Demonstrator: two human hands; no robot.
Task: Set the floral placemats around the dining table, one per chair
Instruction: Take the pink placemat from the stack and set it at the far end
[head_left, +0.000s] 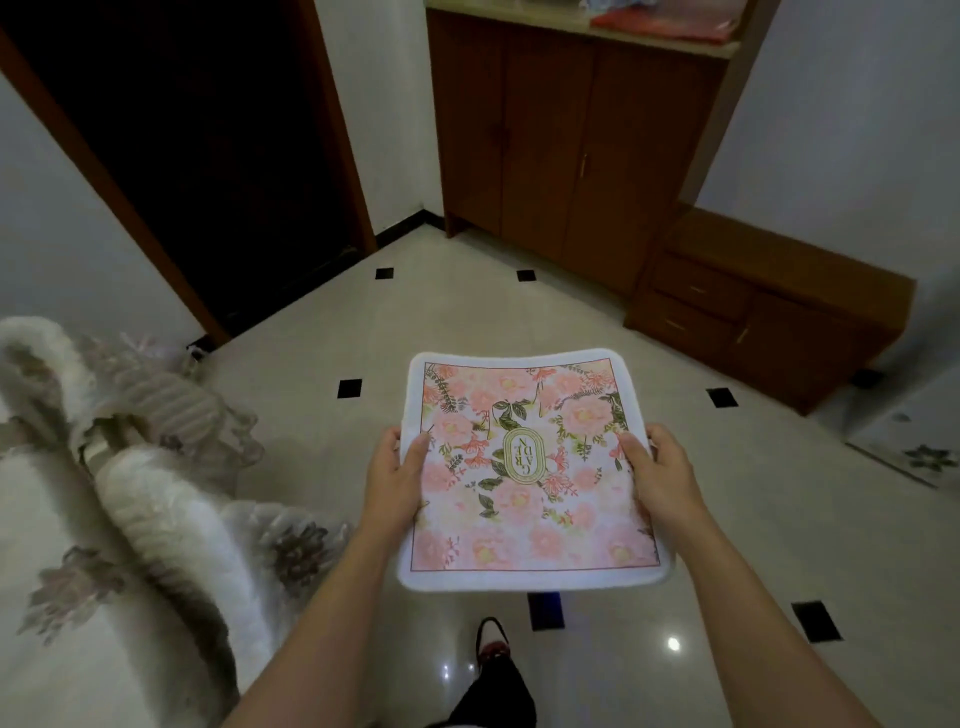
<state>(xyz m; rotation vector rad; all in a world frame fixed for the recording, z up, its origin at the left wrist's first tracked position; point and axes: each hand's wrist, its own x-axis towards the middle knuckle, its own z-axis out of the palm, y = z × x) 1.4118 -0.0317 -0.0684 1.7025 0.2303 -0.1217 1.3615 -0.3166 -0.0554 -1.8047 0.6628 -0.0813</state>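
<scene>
Floor (467, 322): pale glossy tiles, small black inset squares (349, 388), bright glints showing near me. Standing on it:
- a tall brown wooden cupboard (571, 145), sitting in the far corner
- a low drawer unit (769, 312), sitting just beside it on the right
- my dark shoe (491, 636), which I am resting on the tiles

Cupboard worktop (519, 13): red cloth (670, 21) lying on it.

Open floor (467, 322) ahead (cabinets (571, 156) beyond)

home | wooden cabinet (566, 156) | tiled floor (467, 322) | doorway (208, 156)
</scene>
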